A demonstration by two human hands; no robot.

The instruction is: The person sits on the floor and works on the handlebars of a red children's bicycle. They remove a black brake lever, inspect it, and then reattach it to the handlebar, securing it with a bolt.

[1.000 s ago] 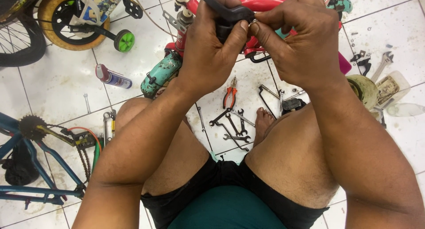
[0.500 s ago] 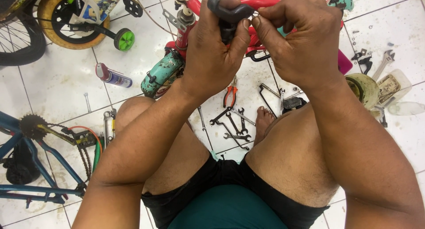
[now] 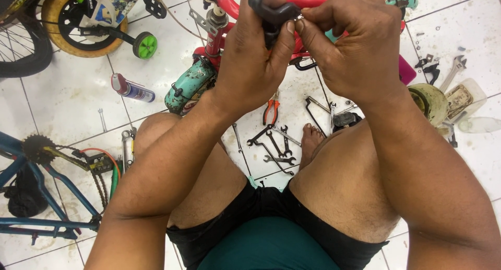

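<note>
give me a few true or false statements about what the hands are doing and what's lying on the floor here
1. The left hand grips a dark lever-shaped part. True.
2. The right hand rests flat on the floor. False: it is raised, its fingers pinching at the dark part.
3. Several wrenches lie on the tiled floor between the person's legs. True.
4. The spray can stands upright. False: it lies on its side.
5. The small training wheel is blue. False: it is green.
</note>
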